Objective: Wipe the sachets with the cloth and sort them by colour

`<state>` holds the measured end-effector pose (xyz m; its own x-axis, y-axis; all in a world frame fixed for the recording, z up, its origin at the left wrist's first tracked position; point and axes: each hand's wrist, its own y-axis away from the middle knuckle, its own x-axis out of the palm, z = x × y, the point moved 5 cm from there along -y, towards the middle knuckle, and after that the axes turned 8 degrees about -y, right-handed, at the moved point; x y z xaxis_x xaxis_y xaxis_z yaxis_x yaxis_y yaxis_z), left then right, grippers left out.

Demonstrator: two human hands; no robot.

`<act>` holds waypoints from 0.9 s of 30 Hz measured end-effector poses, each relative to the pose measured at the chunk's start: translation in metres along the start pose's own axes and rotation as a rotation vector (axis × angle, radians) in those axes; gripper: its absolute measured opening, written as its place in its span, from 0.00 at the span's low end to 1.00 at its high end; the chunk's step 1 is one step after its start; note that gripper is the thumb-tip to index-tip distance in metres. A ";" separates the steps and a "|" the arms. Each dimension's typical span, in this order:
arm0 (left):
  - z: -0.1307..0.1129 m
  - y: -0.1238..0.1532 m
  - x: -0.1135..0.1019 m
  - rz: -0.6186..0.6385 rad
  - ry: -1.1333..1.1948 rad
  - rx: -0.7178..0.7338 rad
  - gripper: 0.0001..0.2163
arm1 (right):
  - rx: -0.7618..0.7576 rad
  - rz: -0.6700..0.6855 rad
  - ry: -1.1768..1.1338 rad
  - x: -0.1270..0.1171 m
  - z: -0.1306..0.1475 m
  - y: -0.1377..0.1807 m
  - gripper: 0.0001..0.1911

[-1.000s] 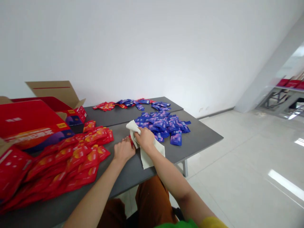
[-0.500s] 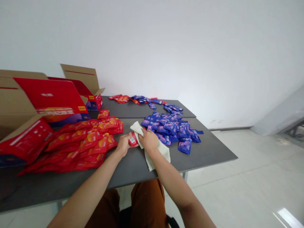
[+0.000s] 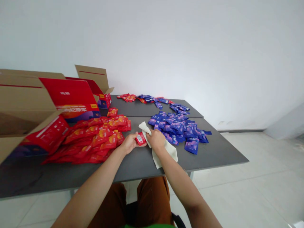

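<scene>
Over the front part of the dark table, my left hand (image 3: 129, 143) is closed on a small red sachet (image 3: 140, 138), whose white barcode label faces up. Just right of it, my right hand (image 3: 156, 139) grips a cream cloth (image 3: 170, 151); one end sticks up by the sachet and the rest drapes beneath my wrist. A large heap of red sachets (image 3: 95, 139) lies to the left of my hands. To their right spreads a pile of blue-purple sachets (image 3: 177, 126).
Two open red cardboard boxes stand on the left, one near (image 3: 71, 98) and one farther back (image 3: 104, 100). Along the back of the table (image 3: 213, 155) lie more red sachets (image 3: 128, 97) and blue sachets (image 3: 146, 98). A white wall (image 3: 178, 47) rises behind.
The whole view has shifted, so everything sits slightly farther right. The cloth's upper end now stands a little apart from the red sachet, showing more of it. Both hands keep their holds.
</scene>
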<state>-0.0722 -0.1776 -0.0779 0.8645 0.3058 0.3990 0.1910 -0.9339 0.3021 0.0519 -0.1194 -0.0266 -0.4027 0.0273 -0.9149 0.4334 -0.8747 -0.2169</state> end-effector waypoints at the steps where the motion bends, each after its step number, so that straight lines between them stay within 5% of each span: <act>1: 0.000 0.000 0.001 0.012 0.000 -0.006 0.13 | 0.023 0.002 0.004 0.000 -0.003 -0.001 0.18; 8: -0.001 -0.005 -0.005 0.012 -0.008 0.023 0.10 | -0.201 0.044 -0.025 0.005 0.018 0.008 0.21; 16: 0.002 -0.004 -0.001 0.130 -0.021 -0.052 0.13 | 0.013 0.004 -0.037 0.000 -0.011 -0.007 0.19; 23: 0.000 -0.008 -0.006 0.052 0.004 -0.004 0.11 | -0.221 -0.020 -0.145 0.005 0.014 0.007 0.20; 27: 0.000 -0.008 -0.005 0.049 0.003 -0.012 0.12 | -0.110 -0.022 -0.104 0.003 0.005 0.003 0.19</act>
<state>-0.0782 -0.1718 -0.0818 0.8711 0.2601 0.4166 0.1426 -0.9457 0.2921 0.0478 -0.1242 -0.0286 -0.4917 -0.0089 -0.8707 0.5069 -0.8160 -0.2779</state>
